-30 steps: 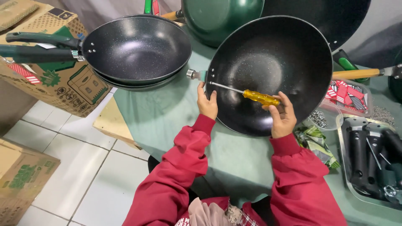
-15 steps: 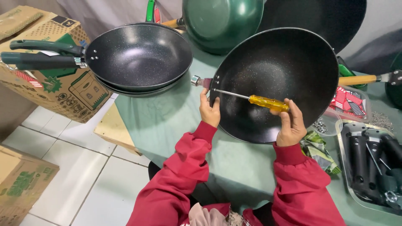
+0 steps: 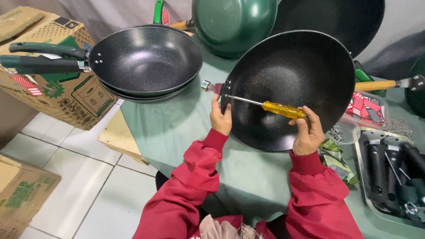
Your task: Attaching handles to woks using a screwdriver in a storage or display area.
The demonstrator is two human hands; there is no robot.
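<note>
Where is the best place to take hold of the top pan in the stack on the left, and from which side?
Grip the stacked pan by its long dark handle, coming from the far left. The handle sticks out level over the cardboard box, clear of other things, while the round rim gives fingers little to hold.

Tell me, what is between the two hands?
In the head view, the black pan fills the stretch between the left hand and the right hand, with the yellow-handled screwdriver across it.
</note>
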